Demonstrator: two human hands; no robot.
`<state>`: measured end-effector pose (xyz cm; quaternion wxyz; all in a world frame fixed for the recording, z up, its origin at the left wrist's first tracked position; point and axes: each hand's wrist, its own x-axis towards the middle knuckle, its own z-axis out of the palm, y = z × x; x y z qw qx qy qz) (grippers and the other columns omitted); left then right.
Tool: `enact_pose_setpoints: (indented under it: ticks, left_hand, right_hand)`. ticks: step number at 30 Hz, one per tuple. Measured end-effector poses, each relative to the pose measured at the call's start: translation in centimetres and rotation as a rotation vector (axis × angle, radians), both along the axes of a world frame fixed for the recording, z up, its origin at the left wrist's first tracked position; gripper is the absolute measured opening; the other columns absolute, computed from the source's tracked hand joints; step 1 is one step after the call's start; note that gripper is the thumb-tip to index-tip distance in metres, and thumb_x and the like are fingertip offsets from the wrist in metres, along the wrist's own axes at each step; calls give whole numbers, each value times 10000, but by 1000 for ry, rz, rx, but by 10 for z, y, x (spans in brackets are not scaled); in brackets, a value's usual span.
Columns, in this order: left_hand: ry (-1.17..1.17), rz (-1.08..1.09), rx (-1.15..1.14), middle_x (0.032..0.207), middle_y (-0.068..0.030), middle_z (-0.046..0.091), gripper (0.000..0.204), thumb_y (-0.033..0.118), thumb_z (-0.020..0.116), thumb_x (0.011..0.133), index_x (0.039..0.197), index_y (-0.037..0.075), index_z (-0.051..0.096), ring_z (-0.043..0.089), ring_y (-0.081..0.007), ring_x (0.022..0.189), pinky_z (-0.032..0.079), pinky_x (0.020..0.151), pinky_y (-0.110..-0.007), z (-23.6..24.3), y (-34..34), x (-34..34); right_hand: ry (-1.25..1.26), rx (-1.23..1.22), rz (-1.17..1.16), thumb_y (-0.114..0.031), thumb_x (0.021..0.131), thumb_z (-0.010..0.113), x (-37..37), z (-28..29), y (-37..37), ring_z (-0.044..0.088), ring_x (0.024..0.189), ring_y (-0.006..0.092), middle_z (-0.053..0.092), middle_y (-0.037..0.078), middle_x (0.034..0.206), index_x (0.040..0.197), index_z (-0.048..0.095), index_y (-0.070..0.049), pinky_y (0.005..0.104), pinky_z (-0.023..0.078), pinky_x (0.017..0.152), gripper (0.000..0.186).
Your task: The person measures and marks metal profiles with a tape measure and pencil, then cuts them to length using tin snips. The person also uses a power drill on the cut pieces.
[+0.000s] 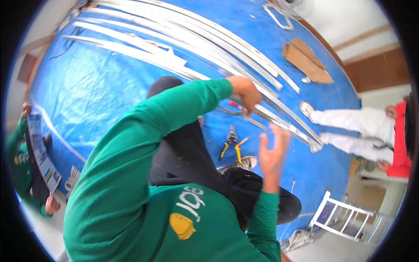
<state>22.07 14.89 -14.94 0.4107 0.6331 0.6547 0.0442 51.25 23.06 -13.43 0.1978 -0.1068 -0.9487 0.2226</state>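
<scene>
My left hand [246, 96] is closed round a narrow grey metal strip [257, 123] that slopes down to the right. My right hand [273, 153] is raised just below the strip's lower end, its fingers apart. Long silvery metal channels [294, 131] pass behind both hands. Snips [232, 144] with yellow and black handles lie on the blue floor sheet [87, 78] between my knees, with a thin orange stick [243, 141] beside them. A small red object [232, 104] shows beside my left hand, partly hidden.
More long white strips [131, 43] stretch across the sheet. A folded cardboard piece [305, 61] lies at the upper right, a white ladder [345, 214] at the lower right. A person in red [399, 139] stands at the right. Another in green [19, 166] at the left holds a long printed board [41, 157].
</scene>
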Motion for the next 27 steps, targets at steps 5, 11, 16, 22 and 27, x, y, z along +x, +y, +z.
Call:
enact_pose_setpoints:
  ticks: [5, 11, 16, 22, 27]
  left_hand:
    - [87, -124, 18, 1097, -212, 814, 358, 206, 720, 913, 1152, -49, 795, 767, -380, 972, 589, 835, -535, 22, -30, 29]
    - [30, -40, 134, 1093, -195, 800, 401, 325, 739, 994, 1167, -36, 765, 754, -361, 1017, 568, 884, -515, 57, -73, 33]
    - [4, 90, 125, 1184, -188, 796, 556, 510, 726, 1045, 1250, -6, 740, 749, -353, 1096, 566, 936, -497, 74, -91, 29]
    - [-249, 935, 642, 1395, -199, 735, 772, 597, 835, 946, 1457, 39, 681, 667, -369, 1356, 519, 1137, -476, 80, -205, -31]
    - [432, 2191, 1042, 1643, -329, 467, 1125, 627, 898, 874, 1632, -42, 405, 458, -458, 1536, 409, 1230, -591, -14, -401, -106]
  right_hand:
    - [-326, 268, 263, -181, 915, 849, -74, 86, 10, 651, 1206, 351, 664, 129, 1241, 1343, 716, -92, 507, 491, 1028, 456]
    - [-375, 494, 264, -296, 980, 827, -70, 59, 2, 707, 1044, 365, 728, 136, 1020, 1197, 705, -64, 521, 466, 1011, 340]
    - [-285, 501, 76, -360, 1035, 778, -53, 63, 7, 686, 894, 407, 709, 148, 838, 977, 667, -49, 526, 447, 1019, 335]
    - [-320, 365, 121, -320, 1007, 811, -55, 77, 25, 662, 875, 403, 688, 151, 850, 868, 621, -44, 528, 444, 1014, 363]
    - [-147, 397, 175, -251, 947, 851, -39, 57, 29, 656, 886, 320, 626, 88, 843, 886, 627, -93, 492, 423, 986, 281]
